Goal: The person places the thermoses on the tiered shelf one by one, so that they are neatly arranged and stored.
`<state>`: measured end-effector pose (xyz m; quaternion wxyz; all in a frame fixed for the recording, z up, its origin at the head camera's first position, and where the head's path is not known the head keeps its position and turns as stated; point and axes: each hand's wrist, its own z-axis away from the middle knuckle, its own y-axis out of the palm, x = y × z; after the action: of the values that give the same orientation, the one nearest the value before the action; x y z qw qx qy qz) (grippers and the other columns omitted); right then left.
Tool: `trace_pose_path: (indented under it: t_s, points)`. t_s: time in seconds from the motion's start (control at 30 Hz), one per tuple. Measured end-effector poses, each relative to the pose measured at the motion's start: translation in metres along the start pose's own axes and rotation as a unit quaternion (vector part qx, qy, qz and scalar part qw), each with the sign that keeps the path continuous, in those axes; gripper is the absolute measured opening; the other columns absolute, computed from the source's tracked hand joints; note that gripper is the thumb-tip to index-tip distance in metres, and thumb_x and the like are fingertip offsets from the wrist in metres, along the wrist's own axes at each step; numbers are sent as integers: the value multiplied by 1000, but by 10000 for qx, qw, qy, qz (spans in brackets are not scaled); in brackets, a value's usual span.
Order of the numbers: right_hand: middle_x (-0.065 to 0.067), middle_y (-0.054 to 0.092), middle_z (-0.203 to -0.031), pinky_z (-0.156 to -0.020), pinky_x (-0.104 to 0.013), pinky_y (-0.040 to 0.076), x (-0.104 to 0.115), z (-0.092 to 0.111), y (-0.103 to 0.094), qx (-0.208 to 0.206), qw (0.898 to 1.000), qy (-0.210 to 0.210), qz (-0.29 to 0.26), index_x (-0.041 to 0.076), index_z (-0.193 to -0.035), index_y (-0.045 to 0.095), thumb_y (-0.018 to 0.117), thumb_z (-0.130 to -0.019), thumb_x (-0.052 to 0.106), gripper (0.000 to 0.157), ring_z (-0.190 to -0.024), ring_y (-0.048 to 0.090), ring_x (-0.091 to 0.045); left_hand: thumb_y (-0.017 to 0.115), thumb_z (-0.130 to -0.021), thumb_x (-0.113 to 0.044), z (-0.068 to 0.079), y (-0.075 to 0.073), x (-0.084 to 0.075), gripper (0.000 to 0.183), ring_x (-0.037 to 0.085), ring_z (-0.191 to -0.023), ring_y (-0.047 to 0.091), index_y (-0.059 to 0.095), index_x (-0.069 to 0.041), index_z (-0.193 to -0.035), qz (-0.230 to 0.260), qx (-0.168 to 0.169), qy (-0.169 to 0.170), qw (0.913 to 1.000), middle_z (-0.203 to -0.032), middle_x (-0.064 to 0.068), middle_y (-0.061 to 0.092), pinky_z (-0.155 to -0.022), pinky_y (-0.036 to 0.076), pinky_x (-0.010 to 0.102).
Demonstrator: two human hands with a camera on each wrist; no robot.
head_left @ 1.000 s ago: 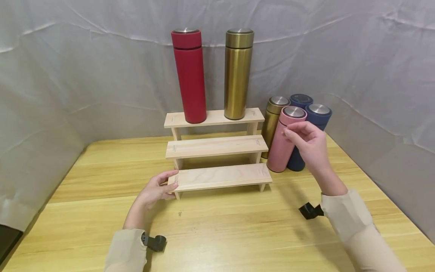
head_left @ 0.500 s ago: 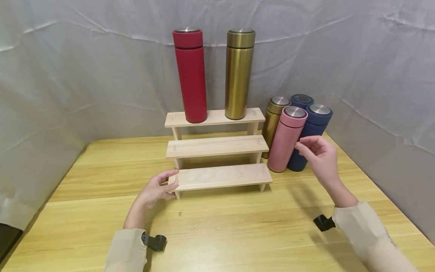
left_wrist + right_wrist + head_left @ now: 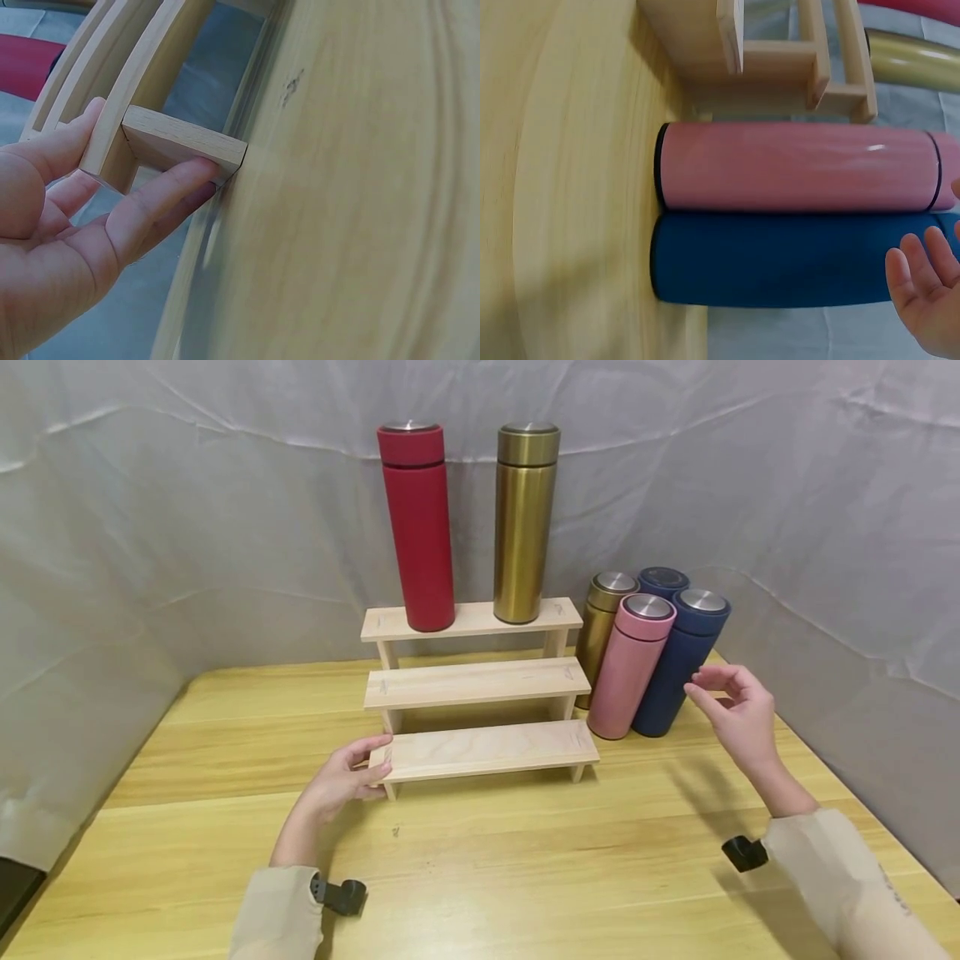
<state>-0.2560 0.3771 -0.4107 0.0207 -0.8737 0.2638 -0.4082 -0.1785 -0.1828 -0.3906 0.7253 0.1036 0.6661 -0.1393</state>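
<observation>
My left hand (image 3: 341,781) holds the left end of a three-step wooden display stand (image 3: 495,749), thumb on top of the lowest board and fingers by its leg. In the left wrist view, fingertips touch that leg (image 3: 184,142). My right hand (image 3: 738,714) hangs in the air just right of the front blue thermos (image 3: 678,672), fingers loosely bent and holding nothing. The pink thermos (image 3: 632,668) stands upright beside the blue one. On the top step stand a red thermos (image 3: 420,543) and a tall gold thermos (image 3: 527,535), a gap between them.
Behind the pink thermos stand a shorter gold thermos (image 3: 596,627) and another blue thermos (image 3: 663,578), both partly hidden. Everything rests on a yellow wood-grain table (image 3: 510,868). Grey cloth (image 3: 225,527) hangs round the back and sides.
My right hand has drawn away from the front of the pink thermos, moving right and a little down past the front blue one. The left hand keeps its place on the stand.
</observation>
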Motion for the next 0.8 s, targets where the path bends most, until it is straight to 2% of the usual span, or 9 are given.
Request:
trace_pose_path:
  t_s: [0.03, 0.07, 0.17, 0.23, 0.3, 0.47, 0.57, 0.7, 0.8]
  points:
    - [-9, 64, -98, -60, -14, 49, -12, -1, -1, -14, 9998, -71, -192, 6, -105, 61, 72, -74, 6, 33, -85, 60, -15, 53, -88, -1, 0, 0, 0, 51, 24, -95, 49, 30, 7, -134, 8, -9, -9, 10000, -133, 29, 24, -83, 47, 45]
    - [-12, 63, -99, -61, -15, 49, -2, -1, 1, -18, 9999, 61, -120, 5, -106, 60, 72, -74, 5, 34, -86, 60, -16, 53, -88, -1, 0, 0, 1, 51, 24, -95, 50, 30, 6, -134, 13, -12, -16, 10000, -134, 29, 22, -83, 47, 45]
    - [-9, 61, -95, -61, -12, 47, 68, 3, 10, -149, 9990, 394, -150, 2, -105, 57, 70, -75, 4, 33, -82, 58, -8, 53, -88, -1, 0, -1, 1, 52, 24, -96, 50, 30, 6, -134, 30, -6, -24, 10000, -137, 31, 15, -83, 47, 45]
    - [-7, 59, -94, -61, -9, 45, 103, 5, 14, -254, 9966, 596, -517, 0, -105, 55, 69, -75, 1, 34, -81, 57, -6, 53, -88, -1, -1, -2, 2, 52, 24, -96, 50, 30, 6, -134, 36, 3, -13, 10000, -138, 32, 12, -83, 47, 45]
    - [-3, 56, -96, -63, -9, 44, 111, 4, 15, -265, 9965, 709, -343, 4, -109, 53, 69, -76, 5, 37, -84, 54, -4, 53, -88, -1, -1, -2, 3, 52, 24, -95, 50, 30, 6, -134, 44, 7, 6, 10000, -138, 32, 12, -82, 48, 44]
    - [-2, 53, -109, -67, -10, 43, 54, -6, 7, -146, 9966, 812, -88, 11, -119, 47, 72, -75, 10, 51, -94, 51, -6, 53, -88, -1, -2, -3, 4, 52, 22, -93, 51, 30, 7, -134, 41, 1, 28, 10000, -136, 32, 17, -81, 48, 45]
    - [-5, 51, -115, -72, -12, 44, 26, -14, 3, -55, 9935, 944, -637, 11, -124, 43, 74, -72, 7, 60, -100, 50, -9, 53, -88, 0, -1, -2, 4, 52, 22, -93, 51, 30, 7, -134, 46, -9, 16, 10000, -135, 32, 18, -82, 48, 45]
    - [-8, 48, -121, -77, -15, 45, -2, -24, 2, 34, 9912, 1124, -699, 12, -130, 37, 75, -71, 8, 71, -105, 49, -13, 53, -88, -1, -1, -2, 3, 52, 23, -95, 51, 30, 6, -134, 38, -14, -3, 10000, -136, 32, 17, -82, 48, 45]
    - [-6, 46, -124, -76, -14, 45, -39, -31, 2, 117, 9941, 1053, -216, 20, -134, 32, 74, -74, 13, 74, -107, 47, -14, 53, -88, -1, -1, -1, 2, 51, 25, -96, 50, 31, 6, -134, 36, -12, 0, 10000, -136, 32, 18, -82, 48, 45]
